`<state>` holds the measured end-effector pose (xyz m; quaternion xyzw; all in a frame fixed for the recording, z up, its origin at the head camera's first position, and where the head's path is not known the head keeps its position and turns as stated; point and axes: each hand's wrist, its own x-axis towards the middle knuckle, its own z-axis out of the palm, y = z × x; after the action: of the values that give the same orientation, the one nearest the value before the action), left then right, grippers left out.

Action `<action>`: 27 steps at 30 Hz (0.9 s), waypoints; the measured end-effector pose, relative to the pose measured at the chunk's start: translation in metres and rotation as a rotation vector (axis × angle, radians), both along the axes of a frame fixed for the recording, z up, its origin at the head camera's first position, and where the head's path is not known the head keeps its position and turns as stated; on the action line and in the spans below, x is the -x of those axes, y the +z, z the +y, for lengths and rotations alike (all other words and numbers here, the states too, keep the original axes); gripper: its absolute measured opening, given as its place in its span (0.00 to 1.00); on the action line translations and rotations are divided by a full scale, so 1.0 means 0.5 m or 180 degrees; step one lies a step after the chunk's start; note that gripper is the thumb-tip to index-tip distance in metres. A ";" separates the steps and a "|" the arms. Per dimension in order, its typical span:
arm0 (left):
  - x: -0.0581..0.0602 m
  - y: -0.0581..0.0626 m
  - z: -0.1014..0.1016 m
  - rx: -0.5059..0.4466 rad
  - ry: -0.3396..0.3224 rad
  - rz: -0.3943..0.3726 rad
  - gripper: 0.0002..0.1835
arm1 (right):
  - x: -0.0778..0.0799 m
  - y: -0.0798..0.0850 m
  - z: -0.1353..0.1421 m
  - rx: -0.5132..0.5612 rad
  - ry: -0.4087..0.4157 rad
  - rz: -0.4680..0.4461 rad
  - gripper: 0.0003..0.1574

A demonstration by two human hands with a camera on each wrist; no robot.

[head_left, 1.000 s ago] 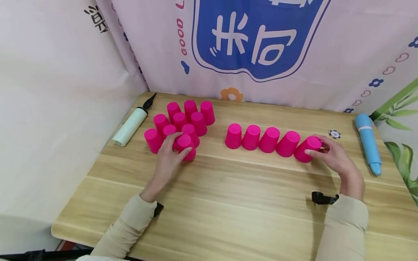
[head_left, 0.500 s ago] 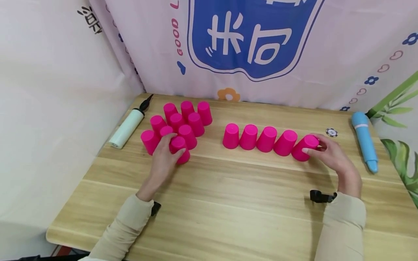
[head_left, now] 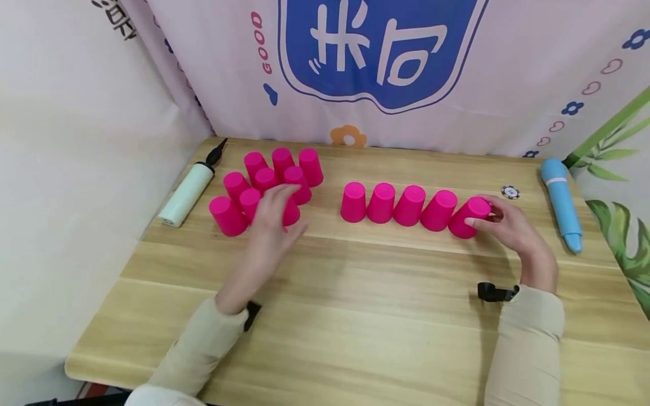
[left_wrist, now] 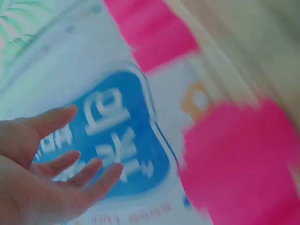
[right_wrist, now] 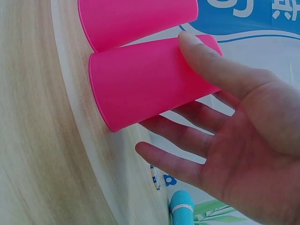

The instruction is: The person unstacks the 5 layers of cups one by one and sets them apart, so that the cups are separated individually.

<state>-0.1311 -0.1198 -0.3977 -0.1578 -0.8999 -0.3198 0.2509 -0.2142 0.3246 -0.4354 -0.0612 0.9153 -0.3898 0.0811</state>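
Several pink cups stand upside down in a cluster at the table's left. My left hand is over the cluster's front, its fingers spread and hiding part of the nearest cups. In the blurred left wrist view, the same hand holds nothing, thumb apart from the fingers. To the right, several more upside-down cups form a side-by-side row. My right hand grips the row's end cup, thumb on the near side. The right wrist view shows that cup against its neighbour.
A pale green hand pump lies at the table's left edge. On the right are a blue microphone-shaped object and a small poker chip. A printed cloth hangs behind the wooden table.
My left hand has let go of the front cup in the left cluster, and its fingers have spread. The right hand keeps its grip on the end cup. The head view has shifted slightly.
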 end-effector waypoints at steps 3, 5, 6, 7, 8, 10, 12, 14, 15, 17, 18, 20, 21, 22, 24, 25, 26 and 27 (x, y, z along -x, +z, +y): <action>0.056 0.002 0.069 -0.0058 -0.0397 -0.0242 0.37 | -0.001 -0.002 -0.001 0.0012 -0.0043 -0.0020 0.50; 0.092 -0.011 0.112 -0.0048 -0.0506 -0.0535 0.39 | -0.004 -0.007 -0.002 0.0002 -0.0048 -0.0022 0.49; 0.108 -0.020 0.130 -0.0026 -0.0512 -0.0671 0.39 | -0.006 -0.011 -0.004 0.0002 -0.0042 -0.0019 0.48; 0.121 -0.029 0.146 -0.0012 -0.0503 -0.0800 0.39 | -0.008 -0.015 -0.006 0.0006 -0.0036 -0.0014 0.47; 0.131 -0.039 0.158 0.0011 -0.0459 -0.0906 0.39 | -0.010 -0.018 -0.008 0.0011 -0.0022 -0.0006 0.46; 0.144 -0.059 0.173 0.0090 -0.0316 -0.1009 0.36 | -0.012 -0.025 -0.015 0.0025 0.0003 -0.0004 0.46; 0.149 -0.074 0.178 0.0181 -0.0157 -0.1014 0.32 | -0.014 -0.029 -0.021 0.0052 0.0025 -0.0006 0.45; 0.151 -0.087 0.174 0.0265 -0.0013 -0.0947 0.28 | -0.015 -0.030 -0.025 0.0062 0.0046 0.0010 0.44; 0.151 -0.090 0.171 0.0288 0.0045 -0.0900 0.26 | -0.015 -0.029 -0.026 0.0069 0.0057 0.0016 0.44; 0.152 -0.091 0.161 0.0289 0.0139 -0.0792 0.24 | -0.015 -0.025 -0.026 0.0059 0.0089 0.0061 0.43; 0.155 -0.089 0.154 0.0274 0.0168 -0.0720 0.23 | -0.014 -0.022 -0.026 0.0052 0.0097 0.0067 0.43; 0.161 -0.077 0.140 0.0237 0.0255 -0.0598 0.22 | -0.013 -0.015 -0.023 0.0053 0.0095 0.0060 0.43; 0.166 -0.070 0.132 0.0221 0.0310 -0.0534 0.22 | -0.013 -0.011 -0.022 0.0042 0.0080 0.0039 0.44; 0.170 -0.063 0.125 0.0210 0.0383 -0.0473 0.21 | -0.012 -0.007 -0.020 0.0021 0.0061 0.0025 0.45; 0.182 -0.050 0.111 0.0211 0.0542 -0.0385 0.21 | -0.012 0.000 -0.016 -0.0009 0.0024 -0.0003 0.46; 0.187 -0.047 0.105 0.0209 0.0625 -0.0362 0.21 | -0.012 0.003 -0.015 -0.0028 0.0011 -0.0002 0.47; 0.191 -0.044 0.100 0.0201 0.0687 -0.0349 0.21 | -0.012 0.005 -0.013 -0.0051 -0.0003 -0.0002 0.47; 0.196 -0.044 0.096 0.0194 0.0726 -0.0337 0.21 | -0.012 0.008 -0.012 -0.0082 -0.0014 0.0007 0.47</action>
<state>-0.2291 -0.0717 -0.4196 -0.0450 -0.9333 -0.2696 0.2329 -0.2080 0.3187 -0.4314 -0.0585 0.9204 -0.3781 0.0800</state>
